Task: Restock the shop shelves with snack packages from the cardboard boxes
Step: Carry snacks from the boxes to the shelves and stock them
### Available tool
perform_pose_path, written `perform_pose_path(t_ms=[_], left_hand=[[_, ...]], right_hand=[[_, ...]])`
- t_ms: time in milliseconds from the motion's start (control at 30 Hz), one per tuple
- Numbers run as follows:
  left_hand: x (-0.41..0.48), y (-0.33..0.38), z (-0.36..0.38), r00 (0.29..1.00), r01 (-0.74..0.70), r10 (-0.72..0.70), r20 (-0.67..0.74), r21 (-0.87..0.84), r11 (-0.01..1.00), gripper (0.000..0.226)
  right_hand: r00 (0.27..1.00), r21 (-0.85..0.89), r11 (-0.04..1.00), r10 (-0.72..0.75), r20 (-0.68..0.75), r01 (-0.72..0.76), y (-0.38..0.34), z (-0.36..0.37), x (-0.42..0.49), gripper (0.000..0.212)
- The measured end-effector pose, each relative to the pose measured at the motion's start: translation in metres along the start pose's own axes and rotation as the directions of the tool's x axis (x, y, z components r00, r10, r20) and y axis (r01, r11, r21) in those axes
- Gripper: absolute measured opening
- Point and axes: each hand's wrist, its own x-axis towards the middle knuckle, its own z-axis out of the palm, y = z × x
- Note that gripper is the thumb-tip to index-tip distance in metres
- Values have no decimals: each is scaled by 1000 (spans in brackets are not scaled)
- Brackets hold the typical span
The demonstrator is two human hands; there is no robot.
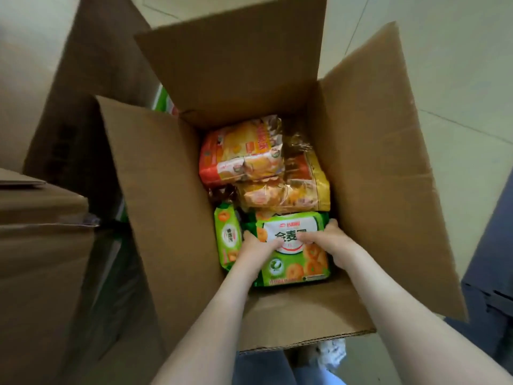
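An open cardboard box [166, 190] stands below me with its flaps spread. Inside lie several snack packages. A green package with ring biscuits [299, 262] lies flat at the near end. My left hand [258, 248] grips its left side with curled fingers. My right hand [330, 240] grips its right edge, thumb on top. A second green package [229, 237] stands on edge along the left wall. Orange and yellow packages [244, 154] [291, 193] fill the far half of the box.
Closed cardboard boxes [41, 259] are stacked at the left, and another large box [91, 87] stands behind them. A pale tiled floor [458, 79] lies to the right. A blue crate [494, 273] sits at the right edge.
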Motion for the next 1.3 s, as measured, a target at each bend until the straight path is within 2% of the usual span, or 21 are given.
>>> perform_pose_path(t_ms=[167, 300, 367, 467, 533, 600, 667, 733, 800, 867, 967, 1033, 1167, 1233, 1300], left_hand=[[10, -10, 9, 999, 41, -41, 0, -94, 995, 116], [1, -9, 11, 997, 58, -66, -31, -212, 976, 111], [-10, -4, 16, 995, 61, -75, -62, -209, 976, 104], [-30, 10, 25, 975, 42, -49, -217, -37, 998, 77], [-40, 20, 27, 946, -14, 13, -324, 0, 1000, 59], [-43, 26, 23, 921, -69, 58, -386, -16, 997, 48], [-42, 29, 16, 890, -66, 98, -445, 87, 994, 40], [-39, 29, 9, 871, -37, 156, -466, 254, 966, 39], [-33, 25, 1, 878, -11, 158, -452, 311, 950, 41], [-24, 13, -6, 880, 20, 138, -454, 325, 945, 51], [-16, -2, -1, 881, 65, 174, -440, 476, 877, 68], [-13, 1, 6, 874, 113, 123, -470, 442, 890, 83], [-6, 20, 8, 840, 214, -93, -535, 169, 962, 96], [0, 23, 5, 833, 269, -217, -509, 29, 963, 93], [1, 21, 2, 831, 346, -274, -484, 64, 936, 75]], right_hand=[[987, 172, 985, -17, 161, -11, 10, -5, 12, 82], [983, 228, 974, -38, 181, -4, 13, -7, 4, 72], [982, 243, 970, -48, 182, 2, 12, -8, -4, 72], [978, 260, 966, -50, 202, -4, 17, -11, -12, 57], [985, 299, 954, -49, 168, -3, 20, -12, -18, 49], [990, 338, 941, -40, 132, -7, 22, -14, -21, 47], [986, 349, 937, -29, 164, -31, 22, -16, -23, 49], [970, 351, 934, -19, 241, -69, 22, -17, -26, 56], [955, 375, 923, -29, 294, -87, 22, -18, -27, 55], [949, 389, 919, -63, 308, -66, 22, -17, -28, 45], [955, 381, 924, -101, 280, -14, 24, -17, -22, 42], [965, 382, 924, -116, 235, 18, 24, -19, -20, 39], [981, 400, 913, -141, 133, 77, 23, -21, -20, 36], [984, 396, 914, -145, 105, 92, 23, -20, -22, 37], [984, 387, 915, -156, 86, 111, 20, -18, -27, 40]])
